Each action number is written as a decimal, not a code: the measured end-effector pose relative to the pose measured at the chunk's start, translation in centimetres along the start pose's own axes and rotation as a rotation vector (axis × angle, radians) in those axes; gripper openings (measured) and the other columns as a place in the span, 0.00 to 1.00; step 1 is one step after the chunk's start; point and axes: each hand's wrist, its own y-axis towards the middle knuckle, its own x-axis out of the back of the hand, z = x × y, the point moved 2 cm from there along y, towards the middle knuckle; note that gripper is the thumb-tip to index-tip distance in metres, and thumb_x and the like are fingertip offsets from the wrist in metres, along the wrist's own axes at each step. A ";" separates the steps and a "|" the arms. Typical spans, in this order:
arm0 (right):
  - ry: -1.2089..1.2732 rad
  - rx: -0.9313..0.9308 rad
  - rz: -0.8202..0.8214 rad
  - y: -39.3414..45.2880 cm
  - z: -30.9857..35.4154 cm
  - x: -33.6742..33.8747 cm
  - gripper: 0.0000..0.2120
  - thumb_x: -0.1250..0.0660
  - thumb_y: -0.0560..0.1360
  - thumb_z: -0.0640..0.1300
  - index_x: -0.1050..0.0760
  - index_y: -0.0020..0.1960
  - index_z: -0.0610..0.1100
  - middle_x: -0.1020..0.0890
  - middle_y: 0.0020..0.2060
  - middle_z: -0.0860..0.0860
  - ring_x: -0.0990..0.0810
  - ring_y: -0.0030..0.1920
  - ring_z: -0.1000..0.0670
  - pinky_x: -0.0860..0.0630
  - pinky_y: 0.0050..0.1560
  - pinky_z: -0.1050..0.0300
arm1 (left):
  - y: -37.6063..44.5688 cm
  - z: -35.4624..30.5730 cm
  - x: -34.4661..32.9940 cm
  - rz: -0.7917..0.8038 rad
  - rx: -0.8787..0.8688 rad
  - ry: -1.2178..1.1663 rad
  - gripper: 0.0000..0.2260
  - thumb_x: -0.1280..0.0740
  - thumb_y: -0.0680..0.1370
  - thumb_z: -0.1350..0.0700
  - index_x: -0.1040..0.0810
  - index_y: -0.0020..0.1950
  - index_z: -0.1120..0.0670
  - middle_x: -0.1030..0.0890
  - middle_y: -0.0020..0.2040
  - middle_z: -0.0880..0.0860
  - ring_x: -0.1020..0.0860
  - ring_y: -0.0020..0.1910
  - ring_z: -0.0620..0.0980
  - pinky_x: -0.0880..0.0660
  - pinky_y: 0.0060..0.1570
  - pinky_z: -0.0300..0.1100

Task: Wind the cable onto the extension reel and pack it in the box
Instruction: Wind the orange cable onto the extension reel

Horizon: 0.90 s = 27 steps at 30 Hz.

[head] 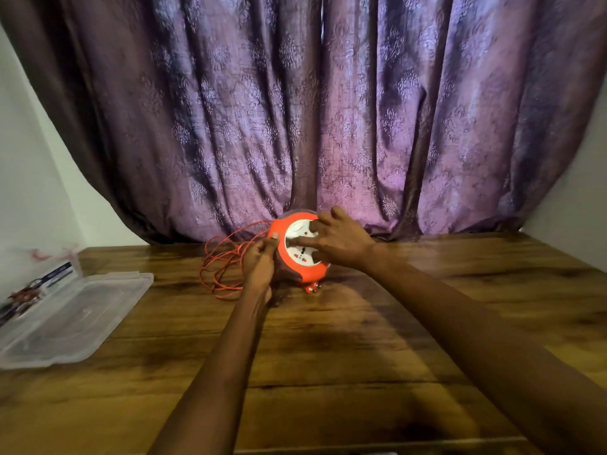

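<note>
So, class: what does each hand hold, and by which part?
Left hand grips the reel at its orange left rim; right hand presses spread fingers on its white face.

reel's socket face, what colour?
White, with small red marks, set in the orange reel; seen in the head view, partly covered by the right hand.

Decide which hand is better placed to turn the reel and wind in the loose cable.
Probably the right hand: its fingers lie spread on the reel's white face, while the left hand grips the orange rim beside the cable.
</note>
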 end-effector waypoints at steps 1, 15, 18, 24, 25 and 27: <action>0.027 -0.097 -0.001 0.0 -0.1 -0.1 0.27 0.32 0.71 0.59 0.31 0.70 0.62 0.17 0.52 0.47 0.24 0.55 0.42 0.33 0.53 0.47 | -0.3 -0.1 -0.4 0.014 -0.023 0.020 0.10 0.31 0.80 0.55 0.17 0.52 0.62 0.16 0.45 0.57 0.20 0.43 0.52 0.20 0.49 0.47; 1.410 -1.234 0.001 0.3 1.9 -3.0 0.24 0.33 0.71 0.66 0.22 0.35 0.45 0.15 0.29 0.48 0.20 0.27 0.48 0.21 0.36 0.53 | -1.0 1.1 -1.5 -0.030 -0.095 -0.027 0.06 0.33 0.82 0.57 0.18 0.55 0.56 0.16 0.50 0.57 0.22 0.46 0.53 0.22 0.45 0.48; 0.905 -1.001 -0.076 -0.1 1.0 -2.4 0.09 0.32 0.74 0.58 0.23 0.44 0.52 0.15 0.47 0.50 0.17 0.48 0.44 0.22 0.48 0.50 | -0.4 1.0 -0.7 -0.070 -0.013 -0.064 0.08 0.33 0.81 0.54 0.19 0.45 0.53 0.19 0.34 0.44 0.25 0.33 0.41 0.28 0.27 0.35; 0.372 -0.028 -0.061 0.3 0.7 -1.2 0.19 0.43 0.75 0.46 0.23 0.63 0.58 0.26 0.66 0.48 0.26 0.62 0.42 0.30 0.54 0.49 | 0.3 0.3 0.3 -0.089 0.039 -0.091 0.07 0.34 0.81 0.56 0.18 0.47 0.55 0.17 0.46 0.57 0.22 0.47 0.53 0.23 0.51 0.51; 0.307 0.032 -0.020 0.4 0.6 -1.1 0.20 0.45 0.77 0.47 0.25 0.65 0.60 0.28 0.69 0.48 0.26 0.64 0.42 0.30 0.56 0.48 | 0.3 0.2 0.5 -0.078 0.055 -0.105 0.06 0.34 0.81 0.56 0.18 0.51 0.57 0.17 0.51 0.61 0.22 0.50 0.55 0.23 0.56 0.54; 0.192 0.125 0.034 0.3 0.5 -0.9 0.23 0.47 0.78 0.46 0.29 0.68 0.63 0.30 0.72 0.47 0.27 0.66 0.43 0.30 0.56 0.48 | 0.3 0.1 0.7 -0.060 0.076 -0.115 0.10 0.34 0.81 0.56 0.18 0.57 0.62 0.18 0.57 0.65 0.21 0.52 0.58 0.24 0.61 0.58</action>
